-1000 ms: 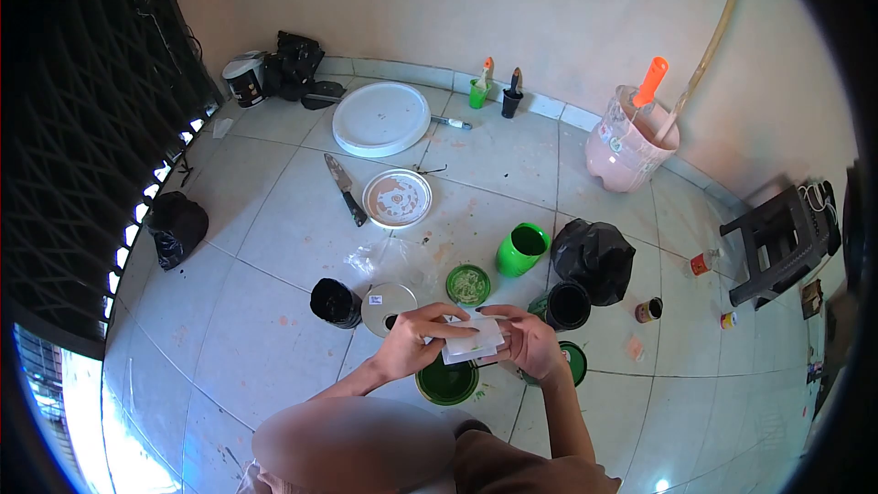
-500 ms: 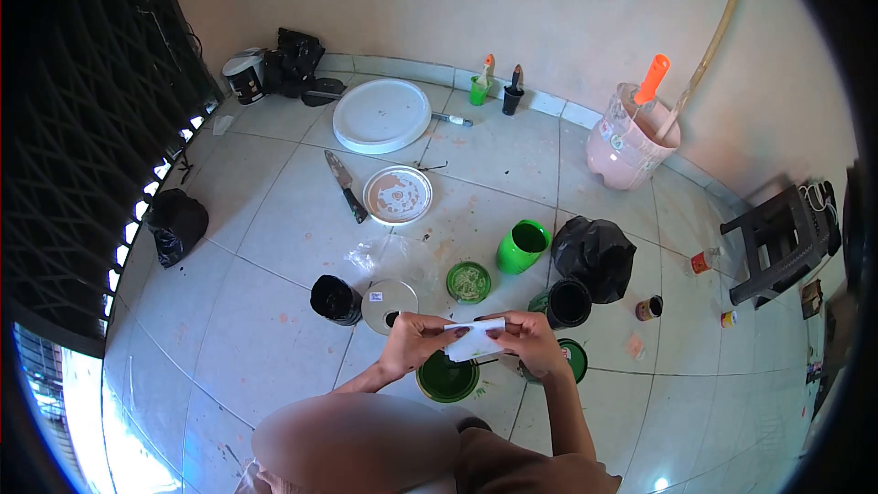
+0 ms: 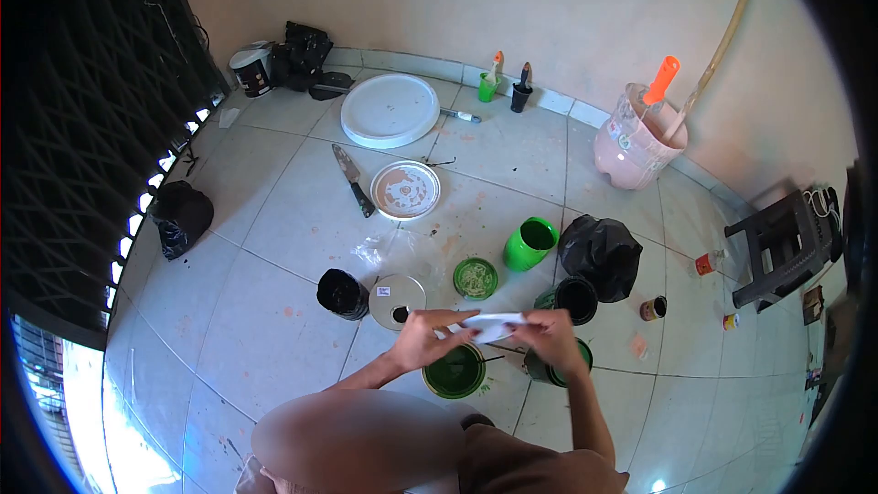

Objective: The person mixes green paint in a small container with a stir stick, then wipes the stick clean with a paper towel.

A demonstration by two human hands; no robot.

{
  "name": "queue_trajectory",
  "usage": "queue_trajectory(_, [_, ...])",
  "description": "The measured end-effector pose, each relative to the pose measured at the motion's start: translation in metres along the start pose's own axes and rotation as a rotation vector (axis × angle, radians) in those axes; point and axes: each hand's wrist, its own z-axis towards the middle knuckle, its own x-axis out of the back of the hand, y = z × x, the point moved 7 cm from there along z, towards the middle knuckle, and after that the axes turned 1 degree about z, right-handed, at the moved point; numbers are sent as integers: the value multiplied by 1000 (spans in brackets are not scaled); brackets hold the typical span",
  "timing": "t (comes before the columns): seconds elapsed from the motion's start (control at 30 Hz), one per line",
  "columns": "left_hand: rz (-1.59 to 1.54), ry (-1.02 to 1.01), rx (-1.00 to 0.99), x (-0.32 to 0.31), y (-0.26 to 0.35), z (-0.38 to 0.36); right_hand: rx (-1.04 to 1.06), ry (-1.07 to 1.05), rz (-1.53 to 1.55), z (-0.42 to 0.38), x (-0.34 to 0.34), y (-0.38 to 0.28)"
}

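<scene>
A small folded white piece, like paper or cloth, is held between both hands. My left hand pinches its left end, and my right hand grips the right end, slightly blurred. Just below them stands an open container of dark green paint with a thin stick across its rim. Another green-rimmed can is partly hidden under my right hand. Beyond the hands are a round green lid, a disc with a hole, a black container and a bright green container.
A knife lies beside a stained lid and a large white lid. A black bag sits right of centre. Further off are a pink bucket, a dark stool and brushes in small cups.
Both hands have raised the white piece slightly and moved it right. It now appears flatter and narrower. The whole view has shifted a little.
</scene>
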Motion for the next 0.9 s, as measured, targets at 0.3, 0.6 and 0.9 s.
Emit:
queue_trajectory(0.3, [486,-135,-69,-44,-13,-26,32,-312,-448,-9,-8,20])
queue_trajectory(0.6, [419,-120,21,-27,-24,-31,204,-229,-333,-43,-23,9])
queue_trajectory(0.9, [374,-15,119,-5,-24,-40,338,-162,-668,-71,-49,-4])
